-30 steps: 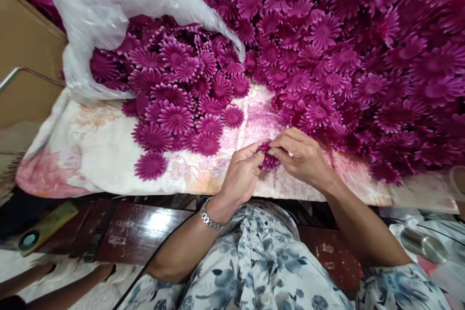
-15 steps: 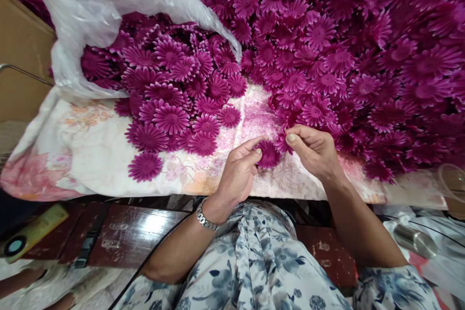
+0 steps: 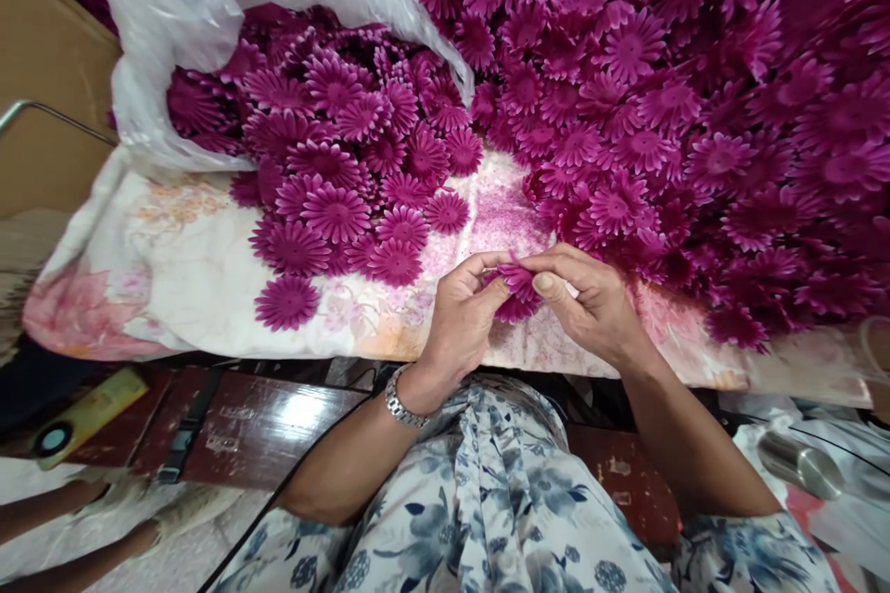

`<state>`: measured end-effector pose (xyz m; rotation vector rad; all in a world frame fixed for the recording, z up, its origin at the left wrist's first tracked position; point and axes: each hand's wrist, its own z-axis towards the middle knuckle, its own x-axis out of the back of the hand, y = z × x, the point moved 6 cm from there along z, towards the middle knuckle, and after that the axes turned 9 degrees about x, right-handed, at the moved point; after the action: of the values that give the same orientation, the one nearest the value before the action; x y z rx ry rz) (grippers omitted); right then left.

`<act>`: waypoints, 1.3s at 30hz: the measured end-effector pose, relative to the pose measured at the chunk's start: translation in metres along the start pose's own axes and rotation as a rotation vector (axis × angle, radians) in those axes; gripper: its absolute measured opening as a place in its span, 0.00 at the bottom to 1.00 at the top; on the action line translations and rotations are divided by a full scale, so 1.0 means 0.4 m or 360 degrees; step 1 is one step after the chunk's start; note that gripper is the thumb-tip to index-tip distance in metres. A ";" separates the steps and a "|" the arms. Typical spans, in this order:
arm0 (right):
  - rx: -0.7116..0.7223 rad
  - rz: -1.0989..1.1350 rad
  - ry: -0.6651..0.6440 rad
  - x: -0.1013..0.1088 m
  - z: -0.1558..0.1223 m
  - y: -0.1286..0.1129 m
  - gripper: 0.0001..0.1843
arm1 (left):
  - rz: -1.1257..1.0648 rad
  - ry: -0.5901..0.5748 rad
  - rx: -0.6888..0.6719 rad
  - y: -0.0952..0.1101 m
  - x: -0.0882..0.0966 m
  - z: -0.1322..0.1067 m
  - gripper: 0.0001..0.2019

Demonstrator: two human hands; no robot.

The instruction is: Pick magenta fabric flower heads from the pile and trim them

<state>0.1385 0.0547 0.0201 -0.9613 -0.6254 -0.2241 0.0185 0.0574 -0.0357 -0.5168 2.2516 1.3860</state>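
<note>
Between my two hands, low over the cloth, are magenta artificial flower heads (image 3: 518,304), one overlapping another. My left hand (image 3: 464,310) pinches the left edge of the lower one with thumb and forefinger. My right hand (image 3: 591,301) pinches a second flower head (image 3: 520,278) by its right side, and its petals lie over the first. The fingers partly hide both blooms, so I cannot tell whether their centres are joined. A small pile of the same flower heads (image 3: 337,213) lies to the left of my hands.
A large heap of magenta flower heads (image 3: 646,148) covers the table's right side. At back left, a clear plastic bag (image 3: 167,18) spills more. The floral cloth (image 3: 181,296) covers the table. A steel cup (image 3: 799,463) lies at lower right; a person's legs (image 3: 118,537) show at lower left.
My right hand has moved left, bringing its flower head over the one in my left hand. The hands are now almost touching. The whole view has shifted slightly.
</note>
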 end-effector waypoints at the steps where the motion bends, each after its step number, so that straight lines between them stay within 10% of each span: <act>1: 0.0027 -0.0028 -0.0052 -0.004 0.000 -0.007 0.14 | 0.0054 0.0017 -0.0035 0.002 0.003 -0.001 0.08; 21: -0.0436 0.0216 0.0055 -0.009 -0.036 0.061 0.15 | 0.0697 -0.0003 -0.0229 0.018 0.005 -0.018 0.08; 39: -0.0349 0.0366 -0.0106 -0.021 -0.054 0.059 0.20 | 0.0638 0.0019 -0.0189 0.004 0.033 -0.007 0.02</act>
<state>0.1508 0.0496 -0.0104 -1.2469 -0.5531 -0.0567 0.0062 0.0545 -0.0405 -0.1092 2.3814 1.7183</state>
